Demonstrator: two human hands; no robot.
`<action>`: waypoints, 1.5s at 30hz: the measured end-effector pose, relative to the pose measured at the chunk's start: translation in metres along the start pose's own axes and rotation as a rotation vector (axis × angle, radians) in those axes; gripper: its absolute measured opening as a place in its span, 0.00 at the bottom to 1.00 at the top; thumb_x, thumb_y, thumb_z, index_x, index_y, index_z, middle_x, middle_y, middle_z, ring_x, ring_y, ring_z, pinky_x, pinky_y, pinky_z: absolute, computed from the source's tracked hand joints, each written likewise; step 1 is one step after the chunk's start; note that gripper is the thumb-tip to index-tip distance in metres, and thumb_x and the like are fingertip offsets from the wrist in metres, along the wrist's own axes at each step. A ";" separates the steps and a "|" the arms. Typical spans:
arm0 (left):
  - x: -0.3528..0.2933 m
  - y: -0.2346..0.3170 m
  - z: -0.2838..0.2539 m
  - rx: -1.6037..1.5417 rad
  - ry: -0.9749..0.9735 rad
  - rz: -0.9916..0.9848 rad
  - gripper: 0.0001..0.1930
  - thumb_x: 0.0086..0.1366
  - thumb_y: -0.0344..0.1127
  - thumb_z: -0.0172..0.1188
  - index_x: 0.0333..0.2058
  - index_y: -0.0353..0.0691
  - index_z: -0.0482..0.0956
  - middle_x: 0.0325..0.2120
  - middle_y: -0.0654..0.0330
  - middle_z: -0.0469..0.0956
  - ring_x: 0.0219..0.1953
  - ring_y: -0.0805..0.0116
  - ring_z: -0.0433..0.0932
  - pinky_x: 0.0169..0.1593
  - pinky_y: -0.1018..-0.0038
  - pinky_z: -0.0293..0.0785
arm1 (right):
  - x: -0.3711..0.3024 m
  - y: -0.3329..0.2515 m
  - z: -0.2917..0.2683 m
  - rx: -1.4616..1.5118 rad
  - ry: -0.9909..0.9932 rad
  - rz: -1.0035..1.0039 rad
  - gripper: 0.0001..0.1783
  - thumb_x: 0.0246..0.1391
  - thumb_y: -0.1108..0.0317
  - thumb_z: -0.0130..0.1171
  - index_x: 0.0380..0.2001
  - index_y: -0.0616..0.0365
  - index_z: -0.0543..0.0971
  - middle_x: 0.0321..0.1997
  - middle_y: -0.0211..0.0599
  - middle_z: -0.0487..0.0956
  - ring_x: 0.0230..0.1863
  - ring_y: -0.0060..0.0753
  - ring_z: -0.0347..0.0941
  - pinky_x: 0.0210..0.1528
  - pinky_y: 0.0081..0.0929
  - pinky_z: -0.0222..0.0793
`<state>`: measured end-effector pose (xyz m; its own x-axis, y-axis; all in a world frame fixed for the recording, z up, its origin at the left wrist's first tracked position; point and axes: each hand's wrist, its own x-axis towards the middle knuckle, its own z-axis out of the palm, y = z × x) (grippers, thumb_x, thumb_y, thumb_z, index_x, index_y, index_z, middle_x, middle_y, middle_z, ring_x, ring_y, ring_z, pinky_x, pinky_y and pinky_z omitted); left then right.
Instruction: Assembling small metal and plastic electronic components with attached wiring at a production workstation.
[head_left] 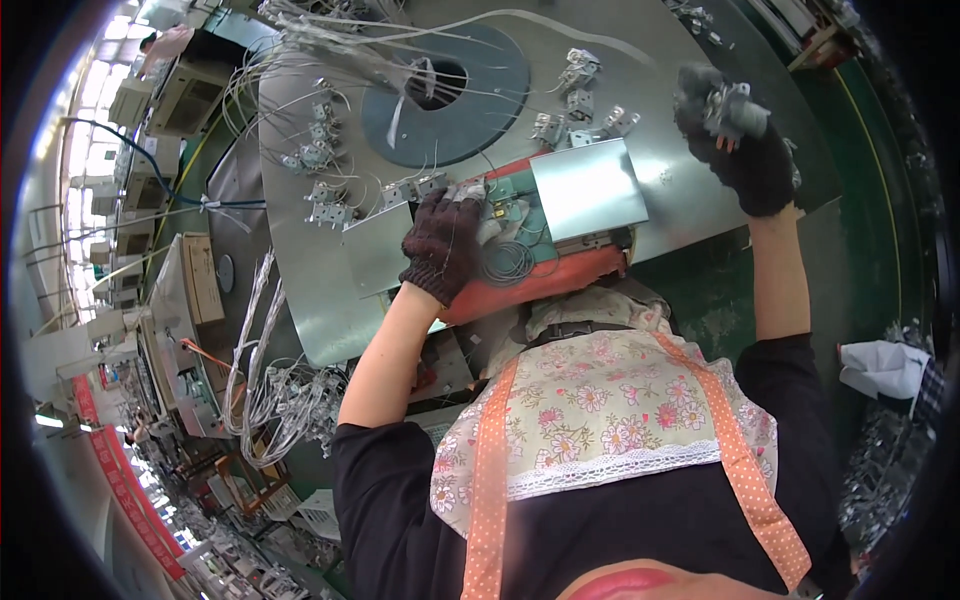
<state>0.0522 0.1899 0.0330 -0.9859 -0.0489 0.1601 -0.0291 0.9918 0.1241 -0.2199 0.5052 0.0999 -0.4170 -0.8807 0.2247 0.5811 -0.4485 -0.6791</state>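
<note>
- Left hand, dark-gloved, pressed flat, fingers narrow, on green-and-red fixture at round metal table's near edge;
- Right hand raised far right, clutching small grey metal part

head-worn fisheye, looking steeply down, close, workbench edges probably bent

The left hand rests on a fixture at the near edge of the round tabletop, touching a small part there. A flat plate lies on the fixture to the hand's right, and a wire coil sits just beside the hand. The right hand is raised far right, gripping another part. Loose parts lie far left, around a central disc. Wire bundles hang near left, below the tabletop.
</note>
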 end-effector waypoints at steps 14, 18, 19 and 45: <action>0.007 0.000 0.001 -0.029 0.034 0.058 0.28 0.61 0.47 0.67 0.55 0.34 0.77 0.48 0.45 0.82 0.55 0.45 0.79 0.63 0.53 0.68 | -0.046 0.024 0.071 0.237 0.133 -0.091 0.34 0.60 0.52 0.61 0.60 0.66 0.71 0.59 0.55 0.76 0.49 0.44 0.82 0.48 0.39 0.83; 0.004 -0.004 0.003 -0.032 0.037 0.048 0.29 0.60 0.45 0.68 0.56 0.36 0.77 0.48 0.45 0.82 0.54 0.44 0.79 0.62 0.52 0.69 | -0.014 0.041 0.100 -0.155 -0.133 0.015 0.31 0.61 0.53 0.62 0.60 0.62 0.73 0.54 0.46 0.79 0.46 0.36 0.81 0.49 0.38 0.83; 0.007 0.003 -0.004 0.030 -0.007 0.026 0.28 0.62 0.47 0.65 0.56 0.36 0.77 0.48 0.46 0.82 0.53 0.48 0.80 0.66 0.54 0.66 | -0.011 0.052 0.110 -0.347 0.196 0.167 0.25 0.64 0.58 0.61 0.59 0.59 0.73 0.50 0.41 0.80 0.42 0.30 0.80 0.46 0.37 0.84; 0.008 0.000 0.000 0.009 -0.015 0.020 0.27 0.62 0.49 0.65 0.52 0.34 0.78 0.47 0.45 0.83 0.52 0.46 0.80 0.65 0.53 0.67 | -0.039 0.066 0.129 -0.151 0.148 0.125 0.39 0.58 0.68 0.62 0.71 0.60 0.62 0.60 0.48 0.76 0.55 0.39 0.79 0.56 0.37 0.79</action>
<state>0.0448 0.1898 0.0342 -0.9887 -0.0270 0.1476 -0.0104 0.9936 0.1125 -0.0750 0.4908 0.1366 -0.4528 -0.8909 0.0345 0.5282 -0.2993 -0.7946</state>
